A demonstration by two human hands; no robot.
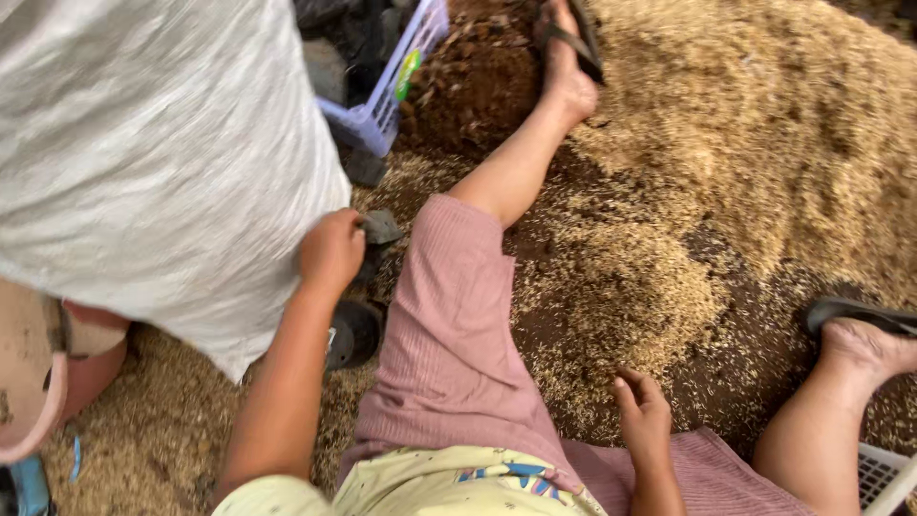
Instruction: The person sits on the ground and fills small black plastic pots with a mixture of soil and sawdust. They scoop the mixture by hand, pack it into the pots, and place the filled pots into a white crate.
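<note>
I sit on the ground with my legs spread, in pink shorts (449,325). My left hand (331,250) is closed on a small dark grey plastic pot (380,229), held beside a large white woven sack (143,143) that fills the upper left. My right hand (642,416) rests fingers apart on the ground between my legs, touching scattered rice husk (621,287). A big mound of husk (764,124) lies to the right of my left leg.
A lilac plastic crate (392,81) with dark pots stands behind the sack. Dark soil (478,86) lies by my left foot in a black sandal (573,43). A black round object (353,333) is under my left arm. A pink basin rim (29,382) shows at left.
</note>
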